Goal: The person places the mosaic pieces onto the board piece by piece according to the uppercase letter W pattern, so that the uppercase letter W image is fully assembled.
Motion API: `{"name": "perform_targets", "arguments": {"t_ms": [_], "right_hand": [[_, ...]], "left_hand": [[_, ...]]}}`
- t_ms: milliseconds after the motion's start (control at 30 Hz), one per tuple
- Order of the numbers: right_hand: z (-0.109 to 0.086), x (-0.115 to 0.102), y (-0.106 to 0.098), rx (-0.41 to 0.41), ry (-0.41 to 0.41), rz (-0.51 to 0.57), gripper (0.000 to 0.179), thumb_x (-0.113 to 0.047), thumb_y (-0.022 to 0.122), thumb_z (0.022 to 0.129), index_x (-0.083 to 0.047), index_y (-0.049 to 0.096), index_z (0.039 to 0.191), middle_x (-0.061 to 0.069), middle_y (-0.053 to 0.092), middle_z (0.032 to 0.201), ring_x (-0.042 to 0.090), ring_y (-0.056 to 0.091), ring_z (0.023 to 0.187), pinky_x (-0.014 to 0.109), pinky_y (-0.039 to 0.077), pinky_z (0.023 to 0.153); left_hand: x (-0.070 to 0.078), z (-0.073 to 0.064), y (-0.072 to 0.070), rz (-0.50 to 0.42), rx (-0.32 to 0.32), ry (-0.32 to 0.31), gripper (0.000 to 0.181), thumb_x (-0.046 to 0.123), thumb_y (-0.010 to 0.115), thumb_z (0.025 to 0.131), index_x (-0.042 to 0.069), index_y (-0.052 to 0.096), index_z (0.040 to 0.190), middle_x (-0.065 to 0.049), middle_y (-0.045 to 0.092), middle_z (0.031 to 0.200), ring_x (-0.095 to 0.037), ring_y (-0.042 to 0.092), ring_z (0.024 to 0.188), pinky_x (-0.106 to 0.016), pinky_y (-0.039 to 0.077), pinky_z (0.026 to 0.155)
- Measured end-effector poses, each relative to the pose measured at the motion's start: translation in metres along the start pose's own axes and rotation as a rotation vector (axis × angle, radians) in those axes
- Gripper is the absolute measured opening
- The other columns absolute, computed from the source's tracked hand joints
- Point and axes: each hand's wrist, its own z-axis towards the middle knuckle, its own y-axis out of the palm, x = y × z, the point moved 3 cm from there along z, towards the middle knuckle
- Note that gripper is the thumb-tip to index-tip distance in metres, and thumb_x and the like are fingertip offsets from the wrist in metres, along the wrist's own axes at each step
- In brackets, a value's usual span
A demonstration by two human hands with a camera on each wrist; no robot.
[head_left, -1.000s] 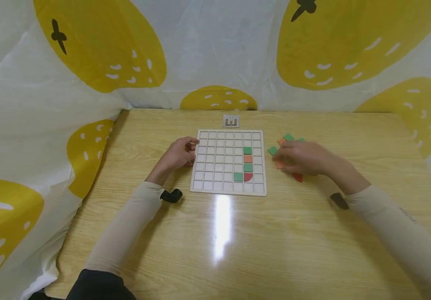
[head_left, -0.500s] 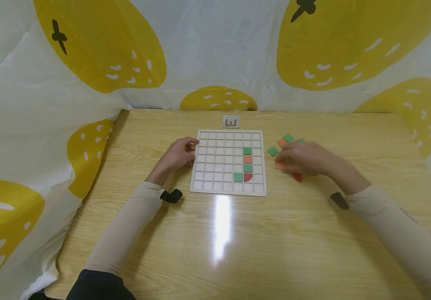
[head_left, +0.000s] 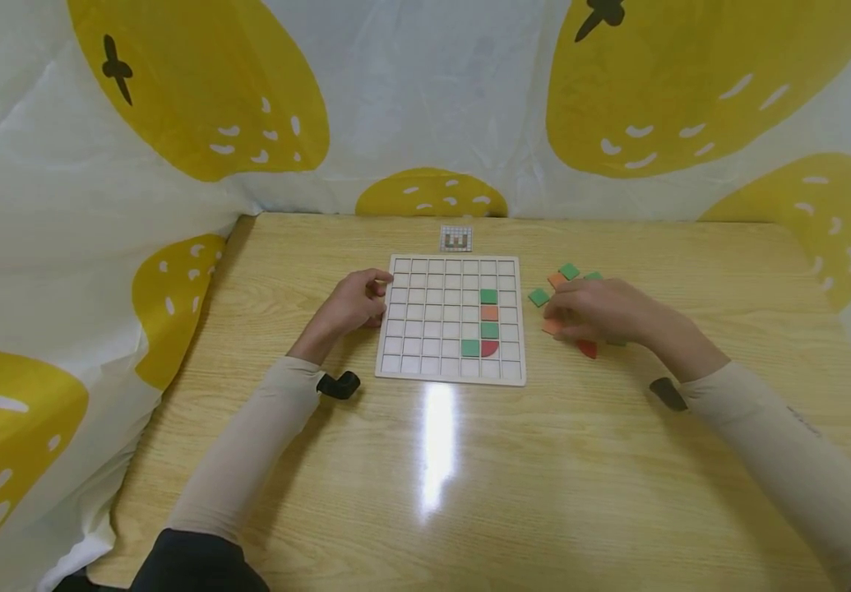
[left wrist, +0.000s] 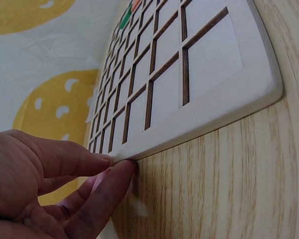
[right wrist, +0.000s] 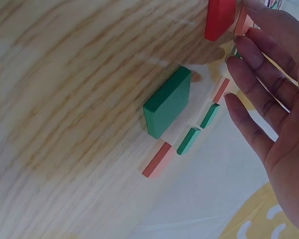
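Lying flat — green tile (head_left: 539, 298), corner toward board (head_left: 432, 313) | right hand (head_left: 603, 311) — just beside

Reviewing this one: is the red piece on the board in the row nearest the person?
No, the red piece sits one row farther away.

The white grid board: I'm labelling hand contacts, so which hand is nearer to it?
Left. The left hand touches the grid board at its left edge; the right hand is past the board's right side, over loose tiles.

grid board (head_left: 432, 329) | five pieces (head_left: 489, 313) inset | loose tiles (head_left: 539, 298) | alongside, apparently flat
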Motion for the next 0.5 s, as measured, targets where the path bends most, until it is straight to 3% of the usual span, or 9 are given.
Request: {"name": "perform_targets", "arguments": {"t_ms": [500], "right_hand": [[0.0048, -0.0007, 0.0024, 0.007, 0.002, 0.007, 0.008, -0.028, 0.077, 0.088, -0.023, 0.073, 0.092, -0.012, 0.067, 0.088, 0.01, 0.058, 0.082, 0.033, 0.051, 0.064]], "left_hand": [[-0.0029, 0.0032, -0.0004, -0.002, -0.003, -0.025, 0.051, -0.006, 0.057, 0.096, 0.009, 0.052, 0.145, -0.014, 0.05, 0.118, -0.025, 0.054, 0.091, -0.033, 0.059, 0.072]]}}
